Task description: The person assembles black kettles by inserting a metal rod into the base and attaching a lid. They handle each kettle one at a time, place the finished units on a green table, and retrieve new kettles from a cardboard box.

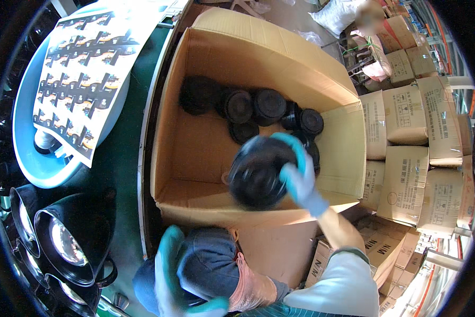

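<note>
My right hand (pixel 300 177), in a grey glove with teal fingers, is closed on the edge of a black round piece (pixel 261 171). That piece is smeared by motion, and I cannot make out its exact kind. It hangs over the near side of an open cardboard box (pixel 195 211). Inside the box, several black round pieces (pixel 269 105) lie loosely grouped toward the far and right sides. My left hand (pixel 169 274), gloved alike, is near my knee at the lower left. Its thumb and fingers are apart, and it holds nothing.
Left of the box, a green tabletop (pixel 123 174) bears black pots (pixel 71 240) with shiny insides. A light blue basin (pixel 23 121) there has a printed sheet (pixel 84 68) across it. Cardboard cartons (pixel 404 179) are stacked at the right. White sacks (pixel 337 17) lie at the back.
</note>
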### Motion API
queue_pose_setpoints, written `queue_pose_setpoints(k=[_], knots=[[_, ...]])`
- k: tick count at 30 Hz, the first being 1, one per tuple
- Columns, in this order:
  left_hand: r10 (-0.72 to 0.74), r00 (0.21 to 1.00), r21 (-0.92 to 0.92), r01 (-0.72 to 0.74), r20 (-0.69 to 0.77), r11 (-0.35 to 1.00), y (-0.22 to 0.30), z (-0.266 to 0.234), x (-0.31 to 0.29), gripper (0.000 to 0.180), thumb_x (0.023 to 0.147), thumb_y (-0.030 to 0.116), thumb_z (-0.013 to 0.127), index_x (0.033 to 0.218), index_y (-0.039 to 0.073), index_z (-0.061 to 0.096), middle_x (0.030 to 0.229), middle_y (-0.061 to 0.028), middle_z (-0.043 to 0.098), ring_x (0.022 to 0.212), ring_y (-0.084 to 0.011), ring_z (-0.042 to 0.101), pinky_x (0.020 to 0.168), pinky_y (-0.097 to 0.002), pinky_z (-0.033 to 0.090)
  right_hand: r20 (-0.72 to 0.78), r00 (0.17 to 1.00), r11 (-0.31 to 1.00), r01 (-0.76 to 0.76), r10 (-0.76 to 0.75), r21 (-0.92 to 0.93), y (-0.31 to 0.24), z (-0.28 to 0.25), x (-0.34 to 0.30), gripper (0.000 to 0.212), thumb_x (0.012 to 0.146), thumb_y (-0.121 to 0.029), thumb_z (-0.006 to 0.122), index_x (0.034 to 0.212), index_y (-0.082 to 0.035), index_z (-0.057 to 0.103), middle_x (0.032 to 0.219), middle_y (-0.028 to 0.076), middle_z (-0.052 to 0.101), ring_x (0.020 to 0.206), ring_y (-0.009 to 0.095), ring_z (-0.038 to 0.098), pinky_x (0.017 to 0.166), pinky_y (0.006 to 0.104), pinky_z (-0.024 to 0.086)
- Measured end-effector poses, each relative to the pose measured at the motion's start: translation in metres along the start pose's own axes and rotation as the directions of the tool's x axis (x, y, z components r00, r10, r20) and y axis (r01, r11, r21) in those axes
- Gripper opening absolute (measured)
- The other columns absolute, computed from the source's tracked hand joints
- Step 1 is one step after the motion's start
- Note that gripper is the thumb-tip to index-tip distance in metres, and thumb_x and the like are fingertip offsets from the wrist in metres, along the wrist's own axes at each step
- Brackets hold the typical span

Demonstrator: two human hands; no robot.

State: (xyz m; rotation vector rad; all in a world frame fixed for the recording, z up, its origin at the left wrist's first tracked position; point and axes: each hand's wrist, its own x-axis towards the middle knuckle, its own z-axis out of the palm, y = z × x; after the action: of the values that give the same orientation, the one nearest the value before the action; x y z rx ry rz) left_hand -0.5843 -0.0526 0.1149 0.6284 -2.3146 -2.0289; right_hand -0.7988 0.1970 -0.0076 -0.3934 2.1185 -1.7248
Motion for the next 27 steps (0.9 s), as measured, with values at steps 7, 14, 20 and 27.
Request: queue_pose_setpoints(k=[7, 14, 20, 27], knots=[[-0.233, 0.943, -0.468, 0.322, 0.238, 0.823, -0.014, -0.014, 0.014, 0.113, 0.072, 0.012, 0.086, 0.162, -0.004, 0.020, 0.149, -0.0231, 0.051, 0.135, -0.0323, 0.055, 0.115, -0.0448, 0.040, 0.760, 0.649, 0.860, -0.372, -0.028, 0.349, -0.061, 0.054, 0.002, 0.080, 0.095, -0.047, 0.073, 0.152, 0.003, 0.046, 0.141, 0.018, 0.060, 0.129, 0.027, 0.060, 0.116, 0.0421, 0.041], [-0.330, 0.941, -0.592, 0.309, 0.076, 0.745, -0.019, -0.014, 0.016, 0.107, 0.077, 0.035, 0.086, 0.159, -0.006, 0.029, 0.150, -0.0196, 0.051, 0.136, -0.0299, 0.054, 0.117, -0.0424, 0.038, 0.105, 0.431, 0.321, -0.792, 0.896, 0.519, 0.147, 0.133, 0.196, 0.079, 0.099, -0.064, 0.059, 0.158, -0.014, 0.043, 0.159, 0.019, 0.044, 0.145, 0.033, 0.043, 0.117, 0.0476, 0.043], [-0.344, 0.931, -0.602, 0.343, 0.119, 0.721, -0.019, -0.015, 0.025, 0.110, 0.074, 0.025, 0.087, 0.161, -0.005, 0.025, 0.153, -0.0208, 0.047, 0.140, -0.0303, 0.050, 0.119, -0.0423, 0.035, -0.065, 0.997, 0.650, 0.069, -0.031, 0.757, 0.329, 0.156, 0.288, 0.065, 0.104, -0.056, 0.050, 0.153, -0.014, 0.050, 0.157, 0.015, 0.049, 0.144, 0.036, 0.045, 0.124, 0.0500, 0.034], [-0.420, 0.898, -0.706, 0.380, 0.127, 0.598, -0.020, -0.012, 0.017, 0.108, 0.075, 0.012, 0.085, 0.162, -0.004, 0.023, 0.152, -0.0208, 0.048, 0.140, -0.0306, 0.050, 0.119, -0.0421, 0.036, 0.002, 0.997, 0.583, -0.047, 0.077, 0.811, 0.288, 0.187, 0.258, 0.067, 0.101, -0.059, 0.048, 0.150, -0.014, 0.054, 0.150, 0.013, 0.056, 0.137, 0.038, 0.051, 0.123, 0.0518, 0.034]])
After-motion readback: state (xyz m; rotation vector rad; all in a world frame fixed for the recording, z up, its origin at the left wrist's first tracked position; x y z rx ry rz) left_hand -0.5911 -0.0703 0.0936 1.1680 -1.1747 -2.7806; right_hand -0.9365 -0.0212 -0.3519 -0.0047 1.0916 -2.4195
